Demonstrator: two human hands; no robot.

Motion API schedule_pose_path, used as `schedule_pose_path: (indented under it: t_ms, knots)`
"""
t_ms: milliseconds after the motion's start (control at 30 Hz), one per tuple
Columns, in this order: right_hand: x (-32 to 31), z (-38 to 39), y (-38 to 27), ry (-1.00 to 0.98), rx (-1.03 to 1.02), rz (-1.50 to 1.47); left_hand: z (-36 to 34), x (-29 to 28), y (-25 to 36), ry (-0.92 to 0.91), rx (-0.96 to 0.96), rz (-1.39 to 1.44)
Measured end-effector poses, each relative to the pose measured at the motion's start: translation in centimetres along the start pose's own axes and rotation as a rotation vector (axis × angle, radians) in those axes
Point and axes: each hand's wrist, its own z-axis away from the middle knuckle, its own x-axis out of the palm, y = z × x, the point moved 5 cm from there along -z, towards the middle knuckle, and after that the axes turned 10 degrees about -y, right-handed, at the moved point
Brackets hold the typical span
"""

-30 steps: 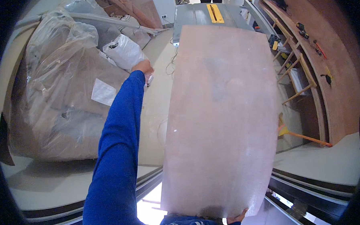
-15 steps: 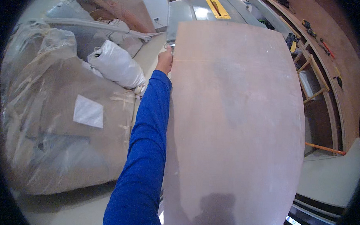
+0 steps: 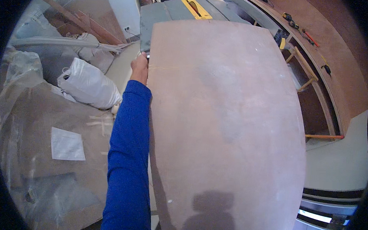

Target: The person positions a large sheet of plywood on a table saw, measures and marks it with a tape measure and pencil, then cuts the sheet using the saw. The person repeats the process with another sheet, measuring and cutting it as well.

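A large pale brown plywood panel [image 3: 229,117] stretches away from me, its far end at a grey table saw [image 3: 172,11]. Set into the saw top is a yellow insert plate [image 3: 197,9] with a dark slot, just beyond the panel's far edge. My left hand [image 3: 140,68], at the end of a blue sleeve, is closed on the panel's left edge near its far corner. Some of its fingers are hidden by the panel. My right hand is out of the picture.
On the left stand large plastic-wrapped goods [image 3: 60,122] and a white sack [image 3: 89,84]. A long brown workbench [image 3: 338,60] with a drill [image 3: 290,20] and other tools runs along the right, with a wooden frame [image 3: 305,73] below. Part of a person shows behind the saw.
The view has swung, so the panel, my left arm and the surroundings sit further left. The panel's far edge lies slightly closer to the yellow plate. My left hand keeps its hold.
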Motion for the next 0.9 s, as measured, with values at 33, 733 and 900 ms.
schedule_pose_path:
  t_ms: [33,733,900]
  knots:
    - [-0.2,0.4,0.2,0.01,-0.004,0.002,0.4,-0.2,-0.1,0.001,-0.041,0.101]
    - [-6.4,8.6,3.3,0.045,-0.072,-0.168,9.2,-4.9,0.4,-0.703,-0.228,0.179]
    - [-5.9,7.6,2.4,-0.029,-0.069,-0.187,33.2,-15.2,-3.1,-1.074,-0.372,0.013]
